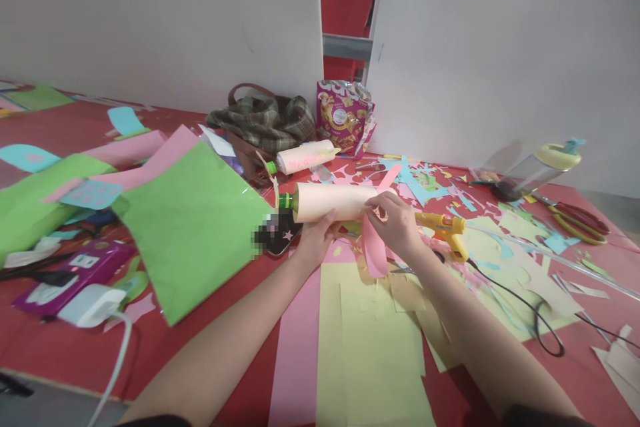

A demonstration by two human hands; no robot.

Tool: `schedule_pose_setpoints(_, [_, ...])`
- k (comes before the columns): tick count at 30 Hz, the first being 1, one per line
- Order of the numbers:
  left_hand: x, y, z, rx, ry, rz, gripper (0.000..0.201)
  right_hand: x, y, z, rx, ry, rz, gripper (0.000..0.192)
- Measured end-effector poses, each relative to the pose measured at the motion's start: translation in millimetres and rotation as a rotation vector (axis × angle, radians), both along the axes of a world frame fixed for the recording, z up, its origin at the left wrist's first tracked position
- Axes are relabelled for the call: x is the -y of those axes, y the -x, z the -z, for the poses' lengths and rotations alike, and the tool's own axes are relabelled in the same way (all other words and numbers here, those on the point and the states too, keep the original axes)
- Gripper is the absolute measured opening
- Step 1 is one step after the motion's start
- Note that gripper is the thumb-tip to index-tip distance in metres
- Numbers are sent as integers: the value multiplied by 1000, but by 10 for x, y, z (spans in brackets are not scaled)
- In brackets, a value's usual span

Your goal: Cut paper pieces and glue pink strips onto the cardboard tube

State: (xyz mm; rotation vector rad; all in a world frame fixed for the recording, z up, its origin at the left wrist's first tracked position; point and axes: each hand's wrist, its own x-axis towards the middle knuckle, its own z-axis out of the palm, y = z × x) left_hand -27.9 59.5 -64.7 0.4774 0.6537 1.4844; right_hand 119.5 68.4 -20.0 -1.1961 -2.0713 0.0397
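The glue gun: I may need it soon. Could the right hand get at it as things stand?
Probably yes. The glue gun lies in the open just beside the right hand, with only paper scraps around it; but that hand is pinching a pink paper strip.

Hidden, cropped and unreadable parts

A pixelated patch hides most of the dark phone (280, 235) at the centre of the frame, beside the green bottle neck. The bottle (333, 201) is wrapped in peach paper, so its body cannot be seen. The left hand (316, 238) covers the wrap's lower edge, and its fingertips are tucked under it. The right hand (397, 222) hides where the pink strip (375, 250) meets the wrap. Both forearms run off the bottom edge. The white cable (114, 373) leaves the frame at lower left. The snack bag (345, 117) has print too small to read. The green sheet (193, 227) covers whatever lies under it on the counter (60, 347).
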Motion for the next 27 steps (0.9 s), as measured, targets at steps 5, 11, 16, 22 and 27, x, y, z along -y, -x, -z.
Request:
schedule_pose_setpoints(5, [-5,16,-19,24,11,-3,36,19,-22,2,18,-37,-32,13])
schedule_pose_setpoints(11, [-14,27,-24,65,3,-29,34,26,-47,46,67,-94,-59,17])
schedule_pose_setpoints(16, [-19,30,0,94,25,-6,33,38,-63,55,189,-176,-65,21])
schedule_pose_setpoints(22, [-16,28,2,89,31,8,36,44,-54,42,307,-239,-77,24])
schedule_pose_setpoints(27, [-16,23,-2,97,-16,16,38,54,-34,36,332,-233,-62,25])
